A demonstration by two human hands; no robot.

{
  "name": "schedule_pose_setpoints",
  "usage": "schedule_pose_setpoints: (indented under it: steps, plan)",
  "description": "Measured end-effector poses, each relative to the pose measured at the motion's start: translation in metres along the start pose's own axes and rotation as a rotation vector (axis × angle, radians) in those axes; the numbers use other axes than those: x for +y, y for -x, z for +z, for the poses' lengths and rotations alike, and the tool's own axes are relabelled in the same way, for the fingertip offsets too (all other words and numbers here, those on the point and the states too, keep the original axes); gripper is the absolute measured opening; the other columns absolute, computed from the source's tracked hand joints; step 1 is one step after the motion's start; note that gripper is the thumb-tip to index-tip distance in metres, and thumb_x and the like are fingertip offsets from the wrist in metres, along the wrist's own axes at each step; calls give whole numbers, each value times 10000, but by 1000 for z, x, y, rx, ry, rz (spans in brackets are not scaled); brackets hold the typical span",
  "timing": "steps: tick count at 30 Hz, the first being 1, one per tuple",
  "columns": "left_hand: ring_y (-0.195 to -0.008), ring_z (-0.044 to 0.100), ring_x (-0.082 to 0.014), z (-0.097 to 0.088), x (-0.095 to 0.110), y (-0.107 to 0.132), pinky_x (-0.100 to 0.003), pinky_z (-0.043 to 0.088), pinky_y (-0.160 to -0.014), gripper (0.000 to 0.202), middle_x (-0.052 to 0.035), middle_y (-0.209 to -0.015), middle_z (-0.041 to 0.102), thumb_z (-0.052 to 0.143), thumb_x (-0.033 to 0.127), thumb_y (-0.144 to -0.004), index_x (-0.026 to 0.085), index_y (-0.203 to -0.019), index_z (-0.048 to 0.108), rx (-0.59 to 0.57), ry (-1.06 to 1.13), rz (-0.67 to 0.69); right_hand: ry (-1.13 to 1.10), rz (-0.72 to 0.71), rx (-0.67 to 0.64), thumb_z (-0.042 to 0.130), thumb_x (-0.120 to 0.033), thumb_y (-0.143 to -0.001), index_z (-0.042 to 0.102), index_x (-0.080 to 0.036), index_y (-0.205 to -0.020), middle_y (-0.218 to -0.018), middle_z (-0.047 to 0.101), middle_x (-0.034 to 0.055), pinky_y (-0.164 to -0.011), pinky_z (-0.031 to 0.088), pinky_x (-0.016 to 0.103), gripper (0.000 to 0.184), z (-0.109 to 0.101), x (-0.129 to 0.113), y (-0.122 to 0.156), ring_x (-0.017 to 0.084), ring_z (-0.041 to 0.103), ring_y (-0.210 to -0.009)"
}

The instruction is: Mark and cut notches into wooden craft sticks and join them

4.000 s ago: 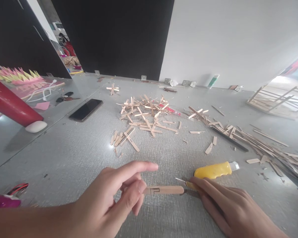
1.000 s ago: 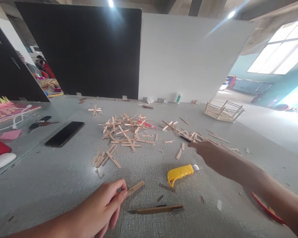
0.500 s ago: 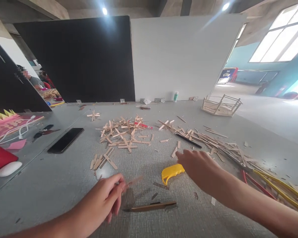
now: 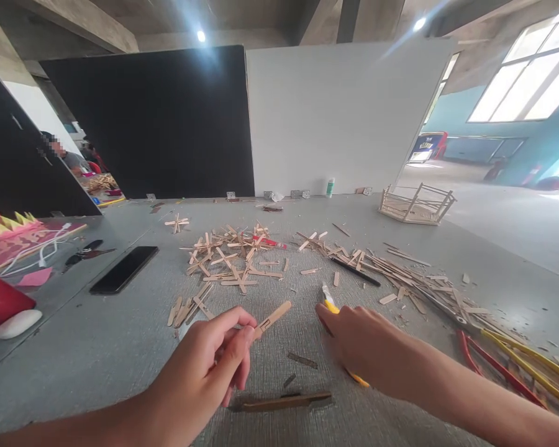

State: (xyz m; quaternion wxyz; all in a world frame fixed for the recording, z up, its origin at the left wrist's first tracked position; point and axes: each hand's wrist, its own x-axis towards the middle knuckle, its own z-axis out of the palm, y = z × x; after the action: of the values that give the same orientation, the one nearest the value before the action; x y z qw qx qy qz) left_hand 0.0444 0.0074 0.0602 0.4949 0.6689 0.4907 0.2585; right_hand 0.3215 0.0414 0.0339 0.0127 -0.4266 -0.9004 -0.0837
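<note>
My left hand (image 4: 218, 360) pinches a flat wooden craft stick (image 4: 274, 316) with a small notch cut in it, its free end pointing up and right. Closed around a yellow-handled tool (image 4: 331, 305) is my right hand (image 4: 368, 341). A pale tip of this tool sticks out beyond the fingers; most of the handle is hidden under the palm, and its kind is unclear. Between and below my hands lie a brown wooden piece (image 4: 286, 402) and a thin dark strip (image 4: 302, 360). Beyond them spreads a pile of crossed craft sticks (image 4: 233, 254).
Red-handled and yellow-handled long tools (image 4: 494, 360) lie at right beside loose sticks (image 4: 400, 270) and a black rod (image 4: 356, 272). A small stick-built frame (image 4: 417, 203) stands behind. At left are a phone (image 4: 125, 269), keys (image 4: 86, 253) and a red object (image 4: 4, 298).
My right hand has moved nearer and taken hold of the yellow-handled tool, turning it. My left hand has shifted right and up slightly with the craft stick.
</note>
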Motion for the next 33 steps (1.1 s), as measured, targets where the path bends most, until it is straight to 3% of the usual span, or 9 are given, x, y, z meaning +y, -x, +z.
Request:
schedule_pose_setpoints:
  steps: [8,11,15,18,21,24,27,29,33]
  plan:
    - [-515,483,-111,-4,4,6,-215,395,-484,465,43,-622,548,350,626,-1061,222,-924,536,48,-53,62,101,-107,-11,557,47,-675,676,-97,-1108,-715,678,44,-461,308,313,472,0,-10,12,159,618,-520]
    - [-483,457,-106,-4,-1,-1,-208,408,-485,427,65,-576,521,314,592,-1076,232,-914,476,6,-83,-9,109,-155,20,529,47,-679,620,-65,-1267,-832,741,99,-470,342,297,605,-4,-5,9,153,624,-533]
    - [-406,410,-115,0,-20,-13,-193,386,-413,351,98,-505,469,183,506,-1090,256,-951,386,-149,-162,-236,-132,-23,-7,444,-24,-898,626,-129,-1188,-771,712,74,-457,335,275,358,-17,1,-4,132,580,-481]
    - [-353,396,-127,-2,-32,-16,-198,345,-350,286,96,-477,471,235,454,-1073,253,-975,412,-236,-234,-278,-335,156,-56,428,-268,-1048,590,-165,-1232,-656,640,27,-481,370,277,266,-29,4,-13,172,606,-502]
    - [-403,458,-138,-9,-37,-15,-222,364,-406,253,74,-503,476,390,426,-1040,236,-913,500,-237,-353,-212,-439,229,-92,491,-434,-1034,557,-237,-1326,-735,676,34,-557,447,302,358,-34,8,-16,219,678,-628]
    - [-628,566,-185,-16,-40,-18,-296,457,-610,158,17,-667,570,554,364,-973,218,-918,577,-139,-488,-78,-492,174,-72,418,-418,-1056,608,-272,-1287,-840,721,56,-634,480,323,333,-32,13,-17,229,705,-748]
    - [-936,623,-260,-18,-44,-23,-399,493,-860,274,-56,-982,660,625,306,-944,220,-1204,615,-74,-551,20,-511,148,-74,405,-409,-1061,666,-264,-1201,-847,729,60,-633,465,320,330,-27,18,-19,219,689,-737]
    - [-1114,605,-281,-19,-46,-25,-428,480,-968,433,-75,-1205,617,601,209,-955,273,-1381,561,-93,-591,110,-517,158,-108,424,-417,-1055,680,-280,-1169,-824,718,47,-638,458,317,312,-25,21,-22,215,680,-737]
    - [-1107,624,-244,-20,-48,-26,-380,513,-934,380,-50,-1211,558,505,57,-985,288,-1256,639,-194,-669,299,-515,174,-138,420,-456,-1051,686,-296,-1153,-792,694,32,-654,461,311,326,-26,28,-24,209,672,-740]
